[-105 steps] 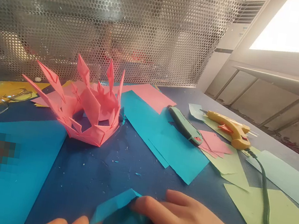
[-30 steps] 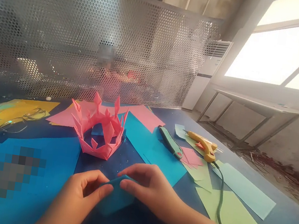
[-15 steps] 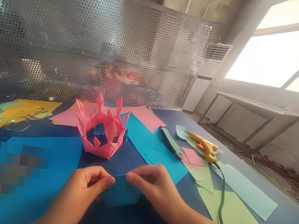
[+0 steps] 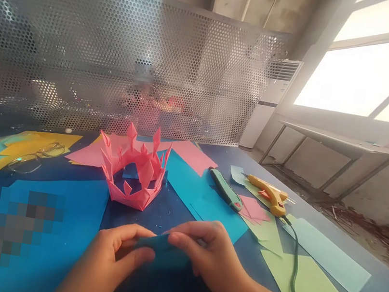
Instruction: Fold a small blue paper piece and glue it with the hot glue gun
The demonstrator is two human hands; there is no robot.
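Fingers (image 4: 187,242) of my 2 hands are pinching a folded teal paper piece (image 4: 163,257) between them. My left hand (image 4: 108,255) and right hand (image 4: 214,261) are clamping opposite edges, seemingly pressing its crease flat. A pink paper crown (image 4: 134,173) is standing just beyond them, with a utility knife (image 4: 224,190) lying farther right.

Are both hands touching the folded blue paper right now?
Touching. The head view shows the left hand pinching the folded blue paper at its left end and the right hand gripping its right end, with no gap at either.
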